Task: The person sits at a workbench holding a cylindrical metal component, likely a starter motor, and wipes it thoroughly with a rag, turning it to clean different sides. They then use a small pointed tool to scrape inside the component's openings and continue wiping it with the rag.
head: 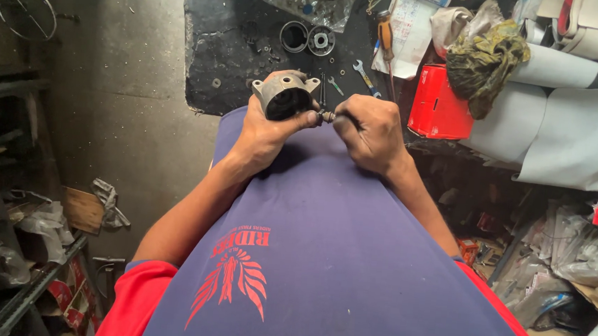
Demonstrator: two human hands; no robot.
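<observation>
My left hand (265,131) grips a grey metal housing (285,93) with a round open bore and mounting ears, held in front of my chest. At the housing's right side my right hand (369,129) pinches a small metal fitting (326,115) between its fingertips. The fitting touches the side of the housing. Both hands hover above the near edge of a black, oily work mat (230,49) on the floor.
On the mat lie two round ring parts (308,38), small wrenches (365,77), a screwdriver (385,36) and papers (409,27). A red box (439,104) with a dirty rag (484,58) stands at right. Cluttered shelves (16,238) line the left, plastic bags (576,261) the right.
</observation>
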